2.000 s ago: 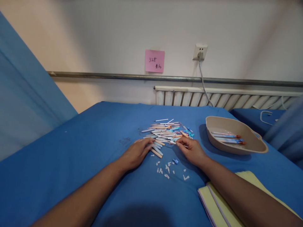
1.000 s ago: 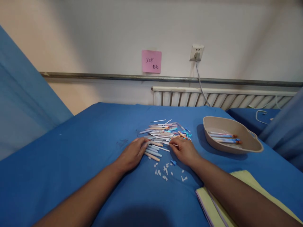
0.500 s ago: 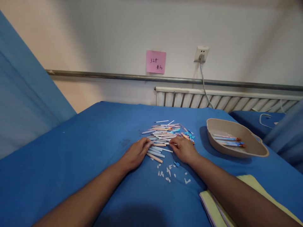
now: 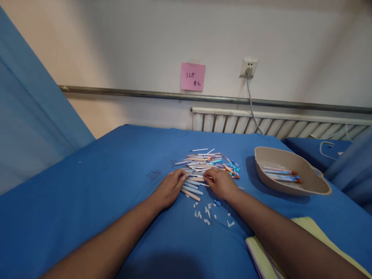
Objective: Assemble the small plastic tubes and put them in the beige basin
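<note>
Several pen parts lie in a loose pile on the blue sheet, among them thin white refills [image 4: 199, 149] and pale blue and peach pen barrels [image 4: 190, 194]. At the pile's left side, my left hand [image 4: 171, 188] is closed, thumb and fingers pinching a pale pen barrel [image 4: 187, 174]. My right hand [image 4: 222, 184] faces it from the right, its fingertips pinched on what looks like a thin white refill, mostly hidden by the fingers. Small white tips [image 4: 207, 211] and a blue clip piece [image 4: 217, 202] are scattered in front of the pile.
On the right stands a beige basin [image 4: 312, 182] with several assembled-looking pens [image 4: 280, 174] inside. A folded yellow cloth [image 4: 308, 228] lies under my right forearm. Behind the blue-covered bed [image 4: 101, 166] are a radiator [image 4: 232, 121], a metal rail [image 4: 139, 93] and a plugged-in cable [image 4: 250, 102].
My right hand has shifted slightly left, nearer my left hand, covering more of the refills and barrels. My left hand stays almost where it was. The view has tilted a little.
</note>
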A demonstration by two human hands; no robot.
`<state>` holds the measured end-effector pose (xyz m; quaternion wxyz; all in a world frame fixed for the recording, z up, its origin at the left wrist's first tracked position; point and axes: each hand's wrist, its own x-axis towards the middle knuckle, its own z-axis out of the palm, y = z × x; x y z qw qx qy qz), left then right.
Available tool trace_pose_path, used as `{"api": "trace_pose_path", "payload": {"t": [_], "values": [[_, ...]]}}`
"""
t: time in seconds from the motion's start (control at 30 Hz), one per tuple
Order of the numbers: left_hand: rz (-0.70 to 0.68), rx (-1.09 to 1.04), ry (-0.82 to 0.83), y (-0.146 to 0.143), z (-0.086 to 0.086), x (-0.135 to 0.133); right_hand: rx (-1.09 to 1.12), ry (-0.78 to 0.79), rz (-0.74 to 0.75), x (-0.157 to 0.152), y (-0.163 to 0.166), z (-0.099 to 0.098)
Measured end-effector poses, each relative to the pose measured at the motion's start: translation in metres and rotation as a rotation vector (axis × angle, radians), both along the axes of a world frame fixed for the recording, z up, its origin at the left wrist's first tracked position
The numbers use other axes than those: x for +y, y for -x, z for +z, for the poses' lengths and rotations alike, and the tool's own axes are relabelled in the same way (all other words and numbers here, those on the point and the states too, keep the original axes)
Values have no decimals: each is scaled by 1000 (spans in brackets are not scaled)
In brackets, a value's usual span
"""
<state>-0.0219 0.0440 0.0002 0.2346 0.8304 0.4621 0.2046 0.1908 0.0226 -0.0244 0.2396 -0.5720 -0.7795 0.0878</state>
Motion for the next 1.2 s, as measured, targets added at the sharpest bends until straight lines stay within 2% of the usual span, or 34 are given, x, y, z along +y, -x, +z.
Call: {"api": "trace_pose_path", "payload": {"t": [0.3, 0.47, 0.57, 0.7, 0.93, 1.2], "values": [[14, -48, 36, 0, 2, 1, -26, 13, -15, 7, 16, 2], [27, -115, 38, 4, -4, 6, -41, -2, -11, 9, 25, 2], [127, -143, 12, 8, -7, 11, -53, -7, -25, 8, 28, 2], [244, -63, -3, 13, -5, 13, -52, -4, -24, 8, 28, 1], [211, 60, -22, 10, -1, 10, -55, -8, -29, 9, 29, 0], [230, -116, 73, 10, -5, 11, 2, -37, -11, 9, 29, -1]]}}
